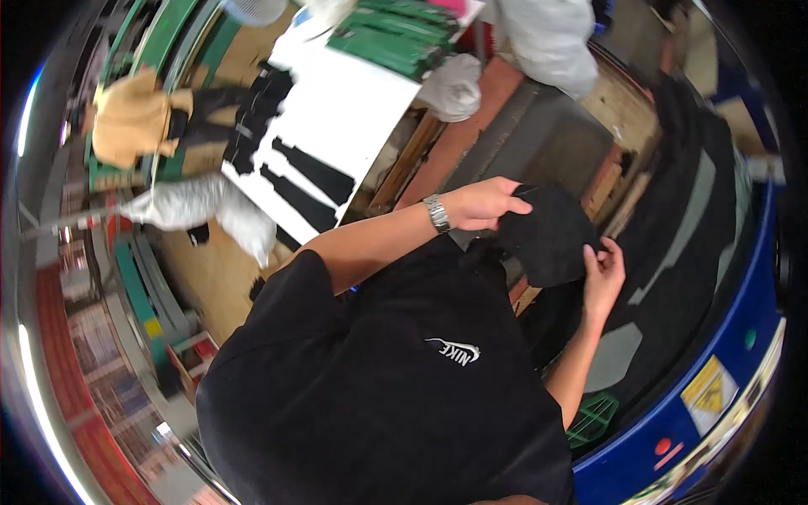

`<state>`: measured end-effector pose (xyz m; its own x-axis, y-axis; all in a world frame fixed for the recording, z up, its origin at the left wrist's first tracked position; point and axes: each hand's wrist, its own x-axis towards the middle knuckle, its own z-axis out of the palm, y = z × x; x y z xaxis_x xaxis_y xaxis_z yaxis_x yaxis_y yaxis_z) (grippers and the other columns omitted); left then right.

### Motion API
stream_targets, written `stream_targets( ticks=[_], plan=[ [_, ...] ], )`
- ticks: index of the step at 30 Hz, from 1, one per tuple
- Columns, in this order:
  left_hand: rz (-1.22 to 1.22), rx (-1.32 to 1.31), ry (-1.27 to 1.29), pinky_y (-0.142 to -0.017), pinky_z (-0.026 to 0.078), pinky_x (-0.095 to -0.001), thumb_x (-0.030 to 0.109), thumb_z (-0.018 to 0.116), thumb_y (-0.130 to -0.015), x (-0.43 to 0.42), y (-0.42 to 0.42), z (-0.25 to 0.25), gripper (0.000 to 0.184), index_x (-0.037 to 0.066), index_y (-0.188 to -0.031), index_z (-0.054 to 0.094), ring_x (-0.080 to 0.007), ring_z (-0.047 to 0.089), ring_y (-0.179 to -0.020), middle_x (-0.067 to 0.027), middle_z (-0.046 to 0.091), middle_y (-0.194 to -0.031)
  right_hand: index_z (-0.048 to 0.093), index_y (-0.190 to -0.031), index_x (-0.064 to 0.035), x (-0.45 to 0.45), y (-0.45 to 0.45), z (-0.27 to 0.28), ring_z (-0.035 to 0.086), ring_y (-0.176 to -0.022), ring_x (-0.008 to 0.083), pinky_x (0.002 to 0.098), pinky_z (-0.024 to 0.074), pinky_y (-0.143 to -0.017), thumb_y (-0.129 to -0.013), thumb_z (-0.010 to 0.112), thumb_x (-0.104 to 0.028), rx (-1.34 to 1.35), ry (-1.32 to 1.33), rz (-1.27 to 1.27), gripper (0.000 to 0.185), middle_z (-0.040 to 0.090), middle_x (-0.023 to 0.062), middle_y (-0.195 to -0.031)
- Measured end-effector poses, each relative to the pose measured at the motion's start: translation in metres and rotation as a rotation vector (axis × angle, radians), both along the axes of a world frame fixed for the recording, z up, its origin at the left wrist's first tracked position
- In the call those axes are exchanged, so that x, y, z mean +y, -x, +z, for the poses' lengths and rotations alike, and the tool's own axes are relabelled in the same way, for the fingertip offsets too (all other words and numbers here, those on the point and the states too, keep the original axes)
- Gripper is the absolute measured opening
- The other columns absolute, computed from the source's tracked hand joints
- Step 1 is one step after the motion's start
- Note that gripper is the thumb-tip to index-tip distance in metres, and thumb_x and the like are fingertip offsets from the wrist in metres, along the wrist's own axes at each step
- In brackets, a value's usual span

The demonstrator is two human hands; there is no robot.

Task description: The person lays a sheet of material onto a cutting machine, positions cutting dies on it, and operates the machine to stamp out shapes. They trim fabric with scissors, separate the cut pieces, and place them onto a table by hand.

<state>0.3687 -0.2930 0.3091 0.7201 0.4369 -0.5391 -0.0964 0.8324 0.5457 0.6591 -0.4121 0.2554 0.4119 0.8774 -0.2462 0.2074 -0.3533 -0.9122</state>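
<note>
A black fabric piece (551, 236) is stretched between my two hands in front of my body. My left hand (486, 204), with a metal watch on its wrist, grips the upper left edge, its thumb on top of the cloth. At the right edge, my right hand (603, 268) pinches the same piece between thumb and fingers. Below and behind the fabric more dark material shows, but I cannot make out its shape.
On a white table (337, 105) lie black cut strips (316, 172) and green slatted pieces (391, 38). White sacks (551, 42) stand around. To the right, a blue-edged machine (673, 412) holds dark cloth with grey pieces. A person in a tan top (133, 118) stands far left.
</note>
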Motion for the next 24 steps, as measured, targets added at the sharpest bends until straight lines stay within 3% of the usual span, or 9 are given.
stream_targets(
  ticks=[4, 8, 10, 12, 14, 18, 20, 22, 24],
  plan=[
    [0.296, 0.088, 0.109, -0.095, 0.059, -0.0413, 0.008, 0.056, -0.105, -0.041, 0.116, -0.038, 0.037, 0.002, -0.141, 0.055, -0.0208, 0.067, -0.117, -0.0079, 0.067, -0.131, 0.063, -0.127, -0.0004, 0.043, 0.090, -0.035, 0.068, -0.081, 0.0148, 0.0305, 0.0548, -0.073, -0.092, 0.078, -0.009, -0.070, 0.181, 0.409, 0.039, 0.071, 0.0089, -0.095],
    [0.642, 0.196, 0.178, -0.092, 0.059, -0.0448, 0.007, 0.056, -0.105, -0.089, 0.200, -0.097, 0.033, 0.004, -0.138, 0.056, -0.0220, 0.068, -0.112, -0.0076, 0.068, -0.127, 0.062, -0.131, 0.0010, 0.064, 0.169, -0.051, 0.073, -0.086, 0.0258, 0.0370, 0.0574, -0.077, -0.091, 0.079, -0.013, -0.336, 0.278, 0.803, 0.046, 0.074, 0.0174, -0.102],
    [1.003, 0.203, 0.202, -0.091, 0.058, -0.0489, 0.006, 0.055, -0.104, -0.107, 0.233, -0.134, 0.031, 0.005, -0.136, 0.054, -0.0243, 0.069, -0.109, -0.0082, 0.067, -0.123, 0.062, -0.131, 0.0007, 0.066, 0.201, -0.057, 0.074, -0.089, 0.0280, 0.0386, 0.0578, -0.078, -0.091, 0.079, -0.013, -0.371, 0.299, 0.962, 0.046, 0.074, 0.0189, -0.104],
    [1.224, 0.210, 0.192, -0.093, 0.055, -0.0583, 0.003, 0.054, -0.101, -0.117, 0.261, -0.154, 0.038, 0.009, -0.138, 0.052, -0.0304, 0.066, -0.111, -0.0078, 0.065, -0.122, 0.063, -0.131, 0.0001, 0.067, 0.226, -0.059, 0.074, -0.089, 0.0295, 0.0393, 0.0579, -0.080, -0.090, 0.079, -0.014, -0.401, 0.309, 1.029, 0.046, 0.074, 0.0199, -0.105],
    [1.360, 0.255, 0.307, -0.095, 0.051, -0.0622, 0.002, 0.053, -0.101, -0.114, 0.293, -0.168, 0.037, 0.010, -0.137, 0.052, -0.0296, 0.065, -0.112, -0.0063, 0.063, -0.122, 0.064, -0.130, -0.0004, 0.068, 0.253, -0.056, 0.074, -0.088, 0.0295, 0.0395, 0.0580, -0.079, -0.090, 0.079, -0.015, -0.419, 0.338, 1.098, 0.045, 0.074, 0.0198, -0.105],
    [1.590, 0.052, 0.265, -0.090, 0.053, -0.0609, -0.001, 0.053, -0.099, -0.091, 0.339, -0.208, 0.032, 0.009, -0.130, 0.052, -0.0301, 0.064, -0.109, -0.0084, 0.062, -0.118, 0.065, -0.128, -0.0014, 0.074, 0.297, -0.049, 0.073, -0.088, 0.0287, 0.0390, 0.0578, -0.080, -0.090, 0.079, -0.018, -0.485, 0.361, 1.164, 0.043, 0.074, 0.0192, -0.105],
    [1.683, 0.059, 0.258, -0.090, 0.059, -0.0580, -0.004, 0.052, -0.098, -0.069, 0.358, -0.202, 0.033, 0.005, -0.129, 0.050, -0.0337, 0.064, -0.109, -0.0128, 0.061, -0.118, 0.065, -0.129, -0.0020, 0.077, 0.313, -0.045, 0.073, -0.087, 0.0284, 0.0387, 0.0576, -0.081, -0.091, 0.078, -0.019, -0.518, 0.347, 1.188, 0.043, 0.074, 0.0186, -0.105],
    [1.744, -0.054, 0.183, -0.101, 0.053, -0.0613, -0.006, 0.049, -0.099, -0.049, 0.374, -0.199, 0.032, 0.004, -0.130, 0.047, -0.0370, 0.063, -0.116, -0.0173, 0.060, -0.126, 0.065, -0.129, -0.0024, 0.078, 0.326, -0.041, 0.073, -0.087, 0.0282, 0.0388, 0.0575, -0.080, -0.091, 0.078, -0.020, -0.511, 0.327, 1.174, 0.044, 0.074, 0.0184, -0.105],
    [1.807, -0.091, 0.196, -0.102, 0.054, -0.0594, -0.005, 0.050, -0.100, -0.032, 0.382, -0.190, 0.032, 0.006, -0.131, 0.045, -0.0379, 0.062, -0.118, -0.0188, 0.058, -0.128, 0.065, -0.129, -0.0022, 0.075, 0.336, -0.035, 0.073, -0.087, 0.0282, 0.0387, 0.0575, -0.080, -0.092, 0.078, -0.020, -0.513, 0.319, 1.140, 0.044, 0.074, 0.0186, -0.105]
  ],
)
